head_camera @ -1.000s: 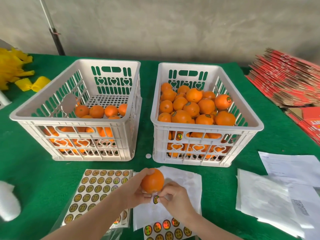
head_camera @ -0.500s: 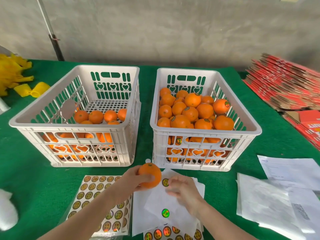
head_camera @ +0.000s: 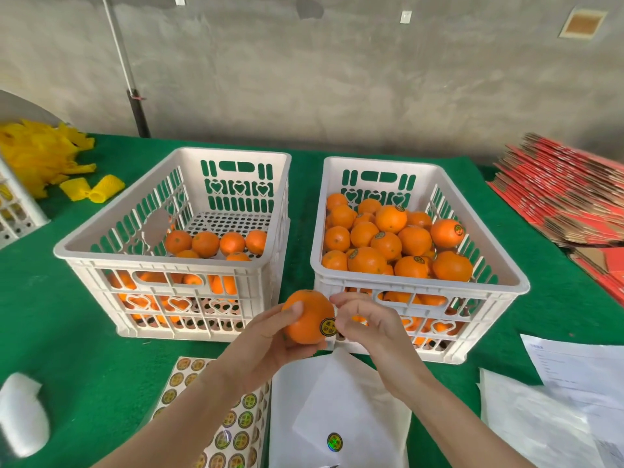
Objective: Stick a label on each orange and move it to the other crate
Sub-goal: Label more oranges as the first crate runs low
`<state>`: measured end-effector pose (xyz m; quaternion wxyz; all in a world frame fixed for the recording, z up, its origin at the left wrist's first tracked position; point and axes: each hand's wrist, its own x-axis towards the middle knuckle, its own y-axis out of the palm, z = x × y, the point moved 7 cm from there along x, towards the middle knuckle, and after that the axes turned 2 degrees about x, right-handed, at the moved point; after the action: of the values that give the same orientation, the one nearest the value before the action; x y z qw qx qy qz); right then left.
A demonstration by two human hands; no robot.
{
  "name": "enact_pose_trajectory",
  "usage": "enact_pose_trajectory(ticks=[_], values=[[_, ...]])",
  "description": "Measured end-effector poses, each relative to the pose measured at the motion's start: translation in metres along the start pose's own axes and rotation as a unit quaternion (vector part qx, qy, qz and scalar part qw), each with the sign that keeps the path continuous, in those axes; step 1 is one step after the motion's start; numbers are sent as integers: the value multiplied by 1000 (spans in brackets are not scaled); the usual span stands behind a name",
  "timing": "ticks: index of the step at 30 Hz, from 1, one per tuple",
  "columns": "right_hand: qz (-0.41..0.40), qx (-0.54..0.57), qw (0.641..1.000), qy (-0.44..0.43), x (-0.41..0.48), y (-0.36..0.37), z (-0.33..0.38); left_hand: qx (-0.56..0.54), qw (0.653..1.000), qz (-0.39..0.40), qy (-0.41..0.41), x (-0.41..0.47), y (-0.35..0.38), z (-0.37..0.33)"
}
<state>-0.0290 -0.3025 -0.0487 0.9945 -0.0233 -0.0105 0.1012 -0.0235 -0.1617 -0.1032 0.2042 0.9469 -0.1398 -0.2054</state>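
Observation:
My left hand (head_camera: 266,342) is shut on an orange (head_camera: 305,315), held up in front of the gap between the two white crates. A round label (head_camera: 328,326) sits on the orange's right side. My right hand (head_camera: 366,327) holds nothing; its fingertips touch the orange beside the label. The left crate (head_camera: 169,261) holds a few oranges (head_camera: 206,244) without visible labels. The right crate (head_camera: 418,282) is heaped with oranges (head_camera: 388,244), many showing labels. A sheet of labels (head_camera: 236,430) lies below my left forearm.
White backing paper (head_camera: 341,393) with one loose label (head_camera: 334,442) lies under my hands. Loose papers (head_camera: 574,383) lie at the right, red flat cartons (head_camera: 567,197) at the far right, yellow foam nets (head_camera: 40,157) at the far left, and a white object (head_camera: 20,413) at the lower left.
My hands have lifted the orange up off the paper toward the crates. The label that my right hand carried is now stuck on the orange's right side.

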Motion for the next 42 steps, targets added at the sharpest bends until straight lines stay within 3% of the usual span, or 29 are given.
enact_pose_trajectory(ticks=[14, 18, 22, 27, 30, 34, 36, 37, 40, 42], values=[[-21, -158, 981, -111, 16, 8, 29, -40, 999, 0, 15, -1, 9, -17], [-43, -155, 974, -161, 16, 7, 40, -1, 999, 18, 36, 1, 14, -33], [-40, -121, 980, -153, 23, 7, 44, 31, 997, 26, 66, 6, 16, -50], [4, -177, 966, -188, 26, 15, 48, 100, 987, 31, 123, 14, 29, -74], [-26, -223, 951, -213, 45, 7, 61, 174, 971, -2, 163, 31, 37, -88], [-92, -245, 934, -244, 97, -29, 83, 262, 933, -56, 240, 62, 49, -117], [-126, -271, 928, -221, 142, -57, 89, 337, 900, -88, 261, 83, 51, -132], [-147, -286, 927, -195, 169, -75, 88, 397, 873, -111, 259, 95, 49, -136], [-219, -293, 927, -80, 248, -139, 69, 606, 747, -135, 237, 123, 50, -134], [-269, -290, 918, 4, 282, -183, 45, 667, 692, -132, 242, 130, 54, -125]])
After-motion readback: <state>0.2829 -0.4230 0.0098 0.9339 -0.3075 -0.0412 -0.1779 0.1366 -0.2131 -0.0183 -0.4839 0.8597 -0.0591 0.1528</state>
